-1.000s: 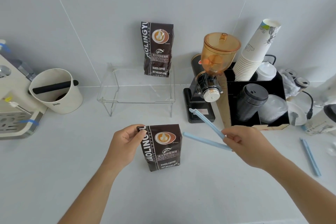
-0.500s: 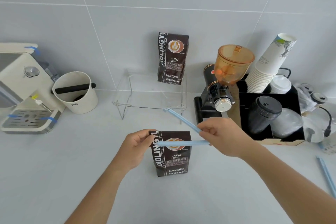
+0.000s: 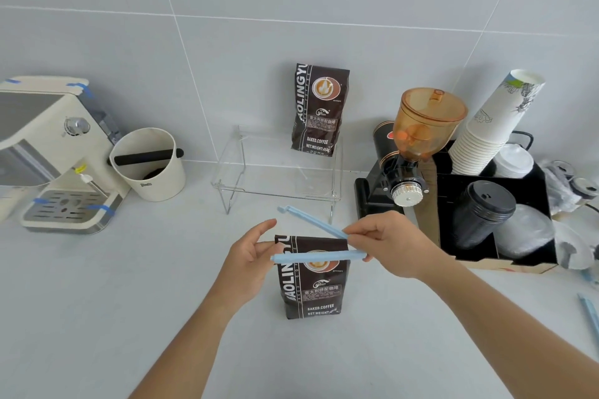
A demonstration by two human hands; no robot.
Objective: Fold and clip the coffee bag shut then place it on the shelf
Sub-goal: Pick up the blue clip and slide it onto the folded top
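A dark brown coffee bag point(image 3: 312, 285) stands upright on the white counter, its top folded down. My left hand point(image 3: 251, 254) pinches the bag's upper left corner. My right hand point(image 3: 387, 241) holds a light blue sealing clip point(image 3: 319, 256) by its hinge end. The clip is spread in a V: one arm lies across the front of the bag just below the fold, the other points up and left behind the bag's top. A clear acrylic shelf point(image 3: 275, 168) stands behind against the wall, with a second coffee bag point(image 3: 319, 110) upright on its right part.
An espresso machine point(image 3: 48, 146) and a cream knock box point(image 3: 149, 163) stand at the left. At the right are a coffee grinder point(image 3: 411, 152), a black organiser point(image 3: 492, 210) with stacked paper cups point(image 3: 492, 120) and lids. Another blue clip point(image 3: 591, 317) lies at the right edge.
My right hand has brought the spread clip leftward from beside the bag onto its folded top. The left hand stays at the bag's corner. The view has tilted down.
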